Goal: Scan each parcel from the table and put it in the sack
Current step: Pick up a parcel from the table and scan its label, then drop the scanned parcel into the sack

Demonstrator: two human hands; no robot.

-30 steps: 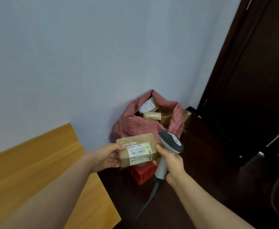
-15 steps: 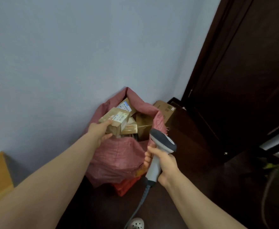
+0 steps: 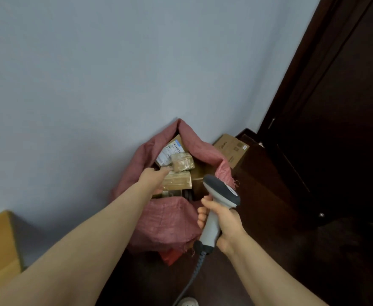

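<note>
Within the sack [image 3: 167, 221], a parcel [image 3: 180, 181] is touched by the flat left hand [image 3: 153, 178]. A barcode scanner [image 3: 219, 193] is gripped by the right hand [image 3: 227, 224].

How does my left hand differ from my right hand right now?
The left hand reaches into the mouth of the sack; the right hand is outside it, nearer the camera. The left hand has its fingers stretched toward the parcels and grips nothing that shows; the right hand is curled round the scanner. Both are bare.
</note>
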